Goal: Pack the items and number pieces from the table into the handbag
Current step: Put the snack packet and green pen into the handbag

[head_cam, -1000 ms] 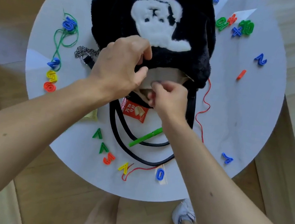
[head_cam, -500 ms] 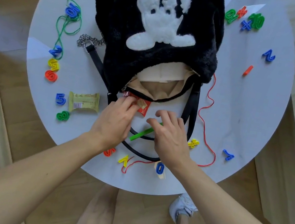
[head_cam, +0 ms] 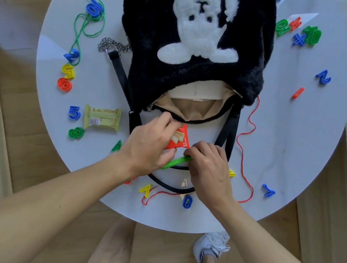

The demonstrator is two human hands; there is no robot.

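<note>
A black furry handbag (head_cam: pixel 151 36) with a white bear patch lies on the round white table (head_cam: pixel 292 140), its zipped mouth open toward me and the tan lining showing. Just below the mouth my left hand (head_cam: pixel 149 145) pinches a red snack packet (head_cam: pixel 179 140), lifted at an angle. Beside it my right hand (head_cam: pixel 209 169) grips one end of a green pen (head_cam: pixel 174 162). A pale green snack bar (head_cam: pixel 102 118) lies to the left. Several coloured number pieces are scattered round the bag.
The bag's black straps (head_cam: pixel 227 131) loop under my hands and a chain (head_cam: pixel 111 44) lies at its left. A red cord (head_cam: pixel 247 130) runs down the right, a green cord (head_cam: pixel 87 22) at the left. Wooden floor and my feet show below the table edge.
Both hands came down from the bag's mouth to the table in front of it. The left took hold of the red packet and tilted it up; the right closed on the green pen.
</note>
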